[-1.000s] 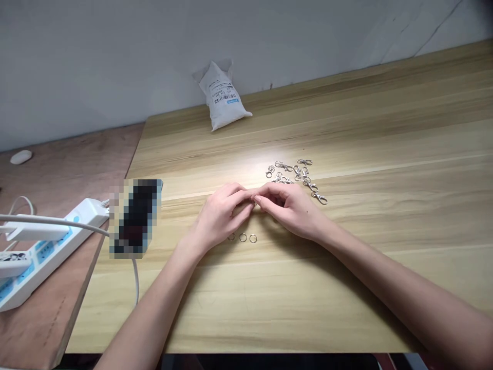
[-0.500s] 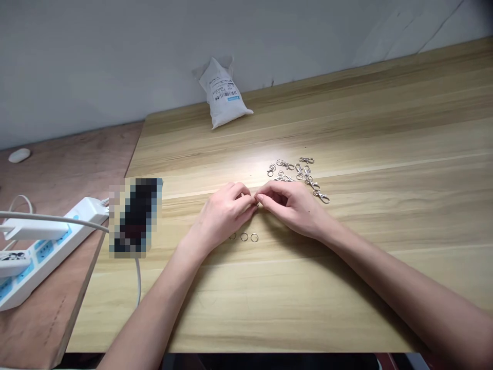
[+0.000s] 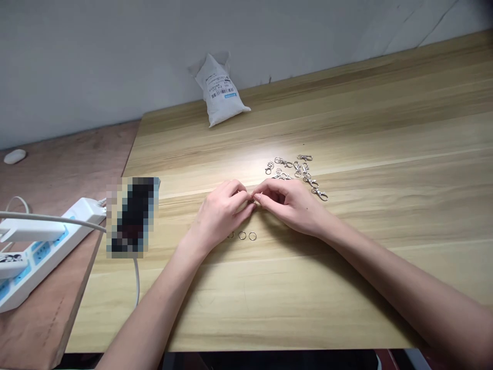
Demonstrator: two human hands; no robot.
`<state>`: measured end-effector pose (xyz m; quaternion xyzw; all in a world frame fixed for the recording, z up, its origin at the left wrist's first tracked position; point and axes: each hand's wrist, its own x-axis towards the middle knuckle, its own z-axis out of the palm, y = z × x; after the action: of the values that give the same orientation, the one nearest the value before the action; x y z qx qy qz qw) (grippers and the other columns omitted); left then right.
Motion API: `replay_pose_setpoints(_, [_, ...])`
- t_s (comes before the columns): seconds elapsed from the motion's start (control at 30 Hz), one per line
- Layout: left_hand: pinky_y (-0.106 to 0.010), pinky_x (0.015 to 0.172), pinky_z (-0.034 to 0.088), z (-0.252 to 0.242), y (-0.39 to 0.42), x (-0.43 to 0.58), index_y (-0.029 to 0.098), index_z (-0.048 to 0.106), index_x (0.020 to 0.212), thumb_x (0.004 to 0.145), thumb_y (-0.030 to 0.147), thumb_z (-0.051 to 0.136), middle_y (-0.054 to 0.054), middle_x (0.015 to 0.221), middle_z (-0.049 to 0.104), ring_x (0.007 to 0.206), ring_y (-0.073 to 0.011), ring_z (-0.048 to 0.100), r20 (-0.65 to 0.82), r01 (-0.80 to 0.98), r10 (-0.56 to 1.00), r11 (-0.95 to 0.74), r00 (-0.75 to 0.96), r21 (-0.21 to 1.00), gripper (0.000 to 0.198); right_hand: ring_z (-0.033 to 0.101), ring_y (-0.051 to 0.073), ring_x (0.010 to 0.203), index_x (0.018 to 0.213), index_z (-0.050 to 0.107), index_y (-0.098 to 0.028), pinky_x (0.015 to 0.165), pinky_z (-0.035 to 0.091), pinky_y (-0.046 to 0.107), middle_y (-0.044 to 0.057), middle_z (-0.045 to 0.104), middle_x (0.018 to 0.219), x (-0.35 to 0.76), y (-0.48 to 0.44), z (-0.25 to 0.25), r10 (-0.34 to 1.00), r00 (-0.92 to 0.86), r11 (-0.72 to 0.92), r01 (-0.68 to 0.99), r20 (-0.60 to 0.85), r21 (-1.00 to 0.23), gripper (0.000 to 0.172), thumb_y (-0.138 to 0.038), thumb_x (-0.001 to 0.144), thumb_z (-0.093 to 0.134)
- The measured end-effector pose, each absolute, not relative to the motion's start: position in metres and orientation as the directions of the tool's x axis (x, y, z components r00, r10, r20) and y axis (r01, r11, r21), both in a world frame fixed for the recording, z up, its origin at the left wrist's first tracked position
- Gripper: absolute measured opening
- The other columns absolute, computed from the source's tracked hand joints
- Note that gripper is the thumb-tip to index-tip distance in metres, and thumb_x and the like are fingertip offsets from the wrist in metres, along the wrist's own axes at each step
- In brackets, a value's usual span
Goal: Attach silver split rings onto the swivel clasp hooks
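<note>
The left hand and right hand meet fingertip to fingertip at mid-frame, pinching something too small to make out — three split rings lie just below them, and a loose heap of swivel lobster clasps sits just to the upper right.

Desktop streaked tan and honey; silver split rings; white mailer bag, black barcode, blue label

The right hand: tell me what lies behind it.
Behind the right hand lie metal swivel clasps on the wooden desk; whatever is directly under the hand is hidden.
</note>
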<state>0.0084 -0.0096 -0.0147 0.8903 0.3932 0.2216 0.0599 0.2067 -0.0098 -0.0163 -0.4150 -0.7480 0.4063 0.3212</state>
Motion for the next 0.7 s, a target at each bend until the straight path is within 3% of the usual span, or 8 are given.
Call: replay_pose_setpoints(0.7, [-0.028, 0.069, 0.045, -0.0109, -0.0105, 0.0064, 0.018, 0.063, 0.088, 0.091, 0.023, 0.056, -0.005, 0.092, 0.062, 0.081, -0.0166, 0.059, 0.256, 0.702, 0.787, -0.617, 0.561, 0.355, 0.009, 0.048, 0.011, 0.06, 0.083, 0.066, -0.017, 0.059, 0.034, 0.025, -0.001, 0.06, 0.067, 0.2074, -0.0114, -0.0096, 0.851, -0.511, 0.366, 0.419, 0.117, -0.831, 0.015, -0.023, 0.091, 0.055])
